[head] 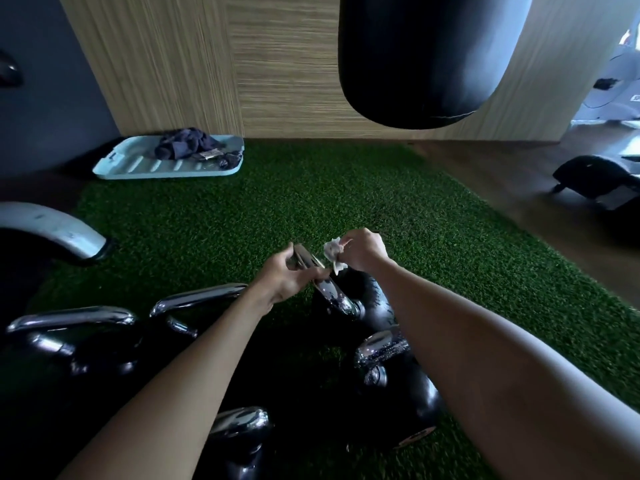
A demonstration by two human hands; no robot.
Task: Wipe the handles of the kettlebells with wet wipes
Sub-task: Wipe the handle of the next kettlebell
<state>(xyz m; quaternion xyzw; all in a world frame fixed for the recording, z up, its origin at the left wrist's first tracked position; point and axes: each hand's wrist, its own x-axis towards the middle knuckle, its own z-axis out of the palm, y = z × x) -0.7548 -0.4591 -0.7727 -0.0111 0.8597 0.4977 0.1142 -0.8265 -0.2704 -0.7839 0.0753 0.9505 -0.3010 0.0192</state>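
The left hand grips the chrome handle; the right hand, just beyond it, pinches the wipe, which should wrap fully round.

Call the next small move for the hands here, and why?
Probably bring the wet wipe down onto the chrome handle. The left hand grips that tilted kettlebell's handle, while the right hand holds the crumpled wipe just beside it, apparently not yet pressed against the metal.
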